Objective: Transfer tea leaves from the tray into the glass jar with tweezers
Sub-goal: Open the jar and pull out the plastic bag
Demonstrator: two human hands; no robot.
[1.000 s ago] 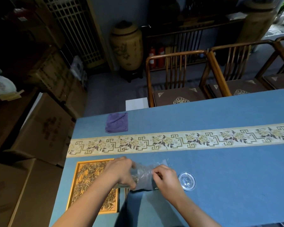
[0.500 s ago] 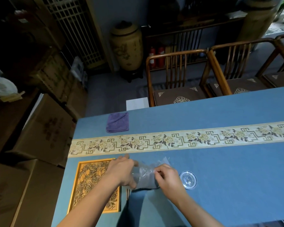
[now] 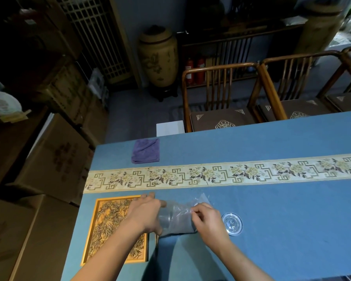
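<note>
The jar (image 3: 171, 220) lay tilted between both hands, left hand (image 3: 144, 214) gripping its body, right hand (image 3: 206, 219) pinching its plastic wrap (image 3: 199, 200); the tray (image 3: 101, 230) of leaves sat just left.

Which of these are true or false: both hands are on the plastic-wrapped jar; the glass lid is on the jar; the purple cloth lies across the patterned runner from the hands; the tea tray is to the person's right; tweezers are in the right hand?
1. Both hands are on the plastic-wrapped glass jar. True: the left hand grips one end, the right hand pinches the plastic.
2. The glass lid is on the jar. False: it lies on the table, right of the right hand.
3. The purple cloth lies beyond the patterned runner. True.
4. The tray of tea leaves is to the person's right. False: it is on the left.
5. The right hand holds tweezers. False: it holds only plastic.
</note>
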